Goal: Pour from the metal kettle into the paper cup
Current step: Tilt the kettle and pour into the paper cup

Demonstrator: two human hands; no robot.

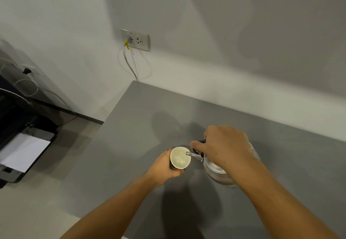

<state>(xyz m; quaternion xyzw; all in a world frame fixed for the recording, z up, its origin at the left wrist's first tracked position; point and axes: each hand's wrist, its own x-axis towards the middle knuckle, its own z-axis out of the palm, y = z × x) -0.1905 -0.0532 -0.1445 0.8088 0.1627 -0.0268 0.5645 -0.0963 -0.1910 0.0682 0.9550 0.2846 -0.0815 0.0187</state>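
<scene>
A paper cup (pixel 179 158) with a white inside and dark outer wall stands upright over the grey table (pixel 131 126). My left hand (pixel 164 166) wraps around its left side. The metal kettle (pixel 217 171) is just right of the cup, tilted toward it, and its thin spout (pixel 193 155) reaches over the cup's rim. My right hand (pixel 224 145) grips the kettle's dark top handle and hides most of the lid. Whether liquid is flowing, I cannot tell.
The table's left edge runs diagonally, with floor beyond it. A printer with white paper (pixel 24 152) sits on the floor at the left. A wall socket (pixel 135 40) with a grey cable hangs above the table's far corner. The wall borders the table's far side.
</scene>
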